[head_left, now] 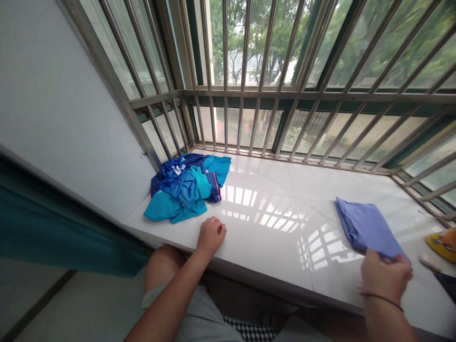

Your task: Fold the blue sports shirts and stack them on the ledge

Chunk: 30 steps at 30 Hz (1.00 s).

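Observation:
My right hand (386,275) has its thumb and fingers closed on the near edge of a folded periwinkle-blue garment (368,225). The garment lies flat at the right side of the white tiled window ledge (263,247); its exact kind does not show. My left hand (212,234) rests on the ledge near its front edge, fingers curled in, and nothing shows in it. Just beyond that hand is a crumpled heap of blue and turquoise clothes (185,185), one piece having a dark cuff with red and white stripes.
Metal window bars (261,95) close off the back and sides of the ledge. At the far right lie a yellow-and-orange item (443,244) and a dark flat object (445,285) cut by the frame. A teal curtain (64,223) hangs at the left.

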Available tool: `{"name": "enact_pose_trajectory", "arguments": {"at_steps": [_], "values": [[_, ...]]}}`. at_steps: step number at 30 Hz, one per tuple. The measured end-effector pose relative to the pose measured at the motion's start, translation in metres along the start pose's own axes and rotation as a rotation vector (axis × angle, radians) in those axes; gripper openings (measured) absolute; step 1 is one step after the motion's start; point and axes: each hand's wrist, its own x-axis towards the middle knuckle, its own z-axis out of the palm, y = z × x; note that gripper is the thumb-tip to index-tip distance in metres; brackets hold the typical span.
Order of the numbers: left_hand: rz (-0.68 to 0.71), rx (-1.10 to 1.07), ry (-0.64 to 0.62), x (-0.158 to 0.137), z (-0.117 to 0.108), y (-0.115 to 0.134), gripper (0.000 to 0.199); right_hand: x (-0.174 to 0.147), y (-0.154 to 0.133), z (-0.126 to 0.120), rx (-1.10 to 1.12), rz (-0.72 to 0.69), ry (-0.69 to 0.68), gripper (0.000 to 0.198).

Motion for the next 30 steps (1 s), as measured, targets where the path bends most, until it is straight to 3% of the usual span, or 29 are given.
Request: {"name": "enact_pose_trajectory", "arguments": {"at_steps": [2,6,9,14,22,26,30], "values": [[-0.003,0.001,0.003,0.0,0.0,0.0,0.028,-0.028,-0.016,0.002,-0.022,0.021,-0.011,0.076],[-0.005,0.006,-0.002,-0.001,0.001,0.0,0.028,-0.086,-0.062,0.008,-0.022,-0.299,-0.208,0.064],[0.001,0.025,-0.008,0.0,0.0,0.002,0.027,-0.111,-0.085,0.011,-0.064,-0.423,-0.261,0.046],[0.021,0.064,-0.017,0.0,-0.003,0.008,0.025,-0.113,-0.087,0.01,-0.11,-0.365,-0.26,0.038],[-0.022,0.104,0.05,-0.004,0.006,0.005,0.01,-0.111,-0.08,0.012,-0.097,-0.39,-0.307,0.029],[-0.03,0.147,0.062,0.014,0.0,-0.007,0.038,-0.111,-0.08,0.013,-0.096,-0.381,-0.298,0.029],[-0.01,0.217,0.163,0.056,-0.034,-0.041,0.063,-0.11,-0.081,0.012,-0.092,-0.403,-0.298,0.029]]}}
